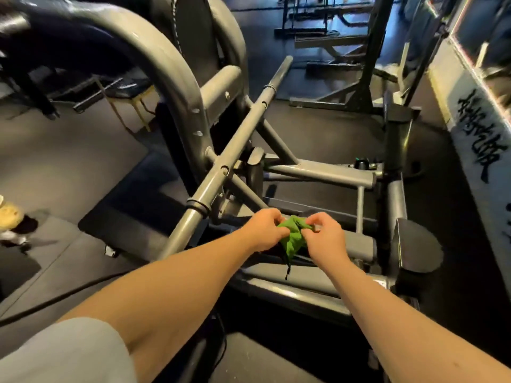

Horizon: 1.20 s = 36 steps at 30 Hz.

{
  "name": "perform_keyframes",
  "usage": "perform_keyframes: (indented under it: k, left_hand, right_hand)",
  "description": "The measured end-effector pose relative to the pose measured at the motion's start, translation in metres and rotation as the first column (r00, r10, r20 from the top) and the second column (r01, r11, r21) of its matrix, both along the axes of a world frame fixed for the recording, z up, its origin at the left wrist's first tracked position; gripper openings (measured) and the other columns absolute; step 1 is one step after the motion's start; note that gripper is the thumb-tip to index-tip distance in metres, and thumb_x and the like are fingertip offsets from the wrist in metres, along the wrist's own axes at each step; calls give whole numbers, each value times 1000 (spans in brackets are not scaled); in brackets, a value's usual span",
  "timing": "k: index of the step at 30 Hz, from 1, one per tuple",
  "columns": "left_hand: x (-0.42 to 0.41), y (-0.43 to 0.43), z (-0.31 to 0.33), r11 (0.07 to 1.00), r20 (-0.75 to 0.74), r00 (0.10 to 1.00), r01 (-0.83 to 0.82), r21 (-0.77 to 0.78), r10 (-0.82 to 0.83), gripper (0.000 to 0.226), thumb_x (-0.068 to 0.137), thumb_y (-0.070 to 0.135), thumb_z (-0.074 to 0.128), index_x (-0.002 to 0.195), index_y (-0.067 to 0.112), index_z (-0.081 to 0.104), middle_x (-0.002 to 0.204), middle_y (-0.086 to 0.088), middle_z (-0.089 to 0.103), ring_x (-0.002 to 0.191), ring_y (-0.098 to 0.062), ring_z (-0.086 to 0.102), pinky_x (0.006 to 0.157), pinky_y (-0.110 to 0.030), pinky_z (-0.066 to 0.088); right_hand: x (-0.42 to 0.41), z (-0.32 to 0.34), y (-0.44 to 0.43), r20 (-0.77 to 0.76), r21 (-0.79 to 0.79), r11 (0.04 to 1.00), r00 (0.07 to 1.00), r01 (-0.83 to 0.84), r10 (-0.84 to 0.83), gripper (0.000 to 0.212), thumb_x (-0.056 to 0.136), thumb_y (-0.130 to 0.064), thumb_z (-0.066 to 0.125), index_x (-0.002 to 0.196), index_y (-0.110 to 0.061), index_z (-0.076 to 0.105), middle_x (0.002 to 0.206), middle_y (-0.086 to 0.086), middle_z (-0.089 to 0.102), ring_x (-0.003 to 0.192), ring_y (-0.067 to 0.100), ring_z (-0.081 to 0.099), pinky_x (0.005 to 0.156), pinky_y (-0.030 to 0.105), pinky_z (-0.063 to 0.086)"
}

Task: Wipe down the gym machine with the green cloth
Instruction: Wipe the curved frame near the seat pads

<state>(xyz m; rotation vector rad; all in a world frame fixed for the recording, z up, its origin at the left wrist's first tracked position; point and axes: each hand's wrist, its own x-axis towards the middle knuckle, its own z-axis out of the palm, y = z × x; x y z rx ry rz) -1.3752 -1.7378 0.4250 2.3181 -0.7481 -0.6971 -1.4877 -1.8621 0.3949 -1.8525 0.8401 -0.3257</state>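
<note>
A bunched green cloth [293, 239] hangs between my two hands above the low frame of the grey gym machine [193, 111]. My left hand [264, 230] pinches its left side, and my right hand [325, 239] pinches its right side with curled fingers. A thin dark cord dangles below the cloth. A long grey bar [235, 150] of the machine runs diagonally just left of my left hand. Both forearms reach forward from the bottom of the view.
A black padded seat back [190, 37] rises behind the curved frame tube. A dark foot pad [417, 244] sits at the right. A wall with black lettering [475, 139] runs along the right. Other racks [345, 45] stand at the back. Dark rubber floor [69, 161] lies at the left.
</note>
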Motion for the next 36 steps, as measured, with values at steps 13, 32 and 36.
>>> perform_keyframes:
  k: [13, 32, 36]
  left_hand:
    - [93, 64, 96, 864, -98, 940, -341, -371, 328, 16, 93, 27, 70, 99, 15, 78, 94, -9, 75, 82, -13, 67, 65, -22, 56]
    - [259, 81, 123, 590, 90, 641, -630, -504, 762, 44, 96, 56, 59, 124, 22, 61, 118, -1, 59, 108, -21, 58, 89, -41, 51]
    - [265, 84, 121, 596, 172, 601, -631, -496, 780, 36, 92, 58, 64, 103, 23, 66, 99, 3, 62, 90, -13, 59, 72, -30, 47]
  right_hand:
    - [134, 114, 50, 250, 63, 931, 909, -359, 333, 34, 84, 4, 76, 107, -14, 59, 92, -3, 67, 78, 8, 65, 75, 24, 58]
    - [352, 151, 46, 440, 12, 979, 880, -203, 177, 29, 92, -2, 65, 115, -20, 72, 133, 0, 57, 118, 14, 62, 105, 30, 52]
    - [377, 143, 59, 479, -39, 961, 839, -274, 258, 37, 94, -27, 73, 126, -10, 69, 135, -8, 49, 120, 1, 47, 101, 6, 34]
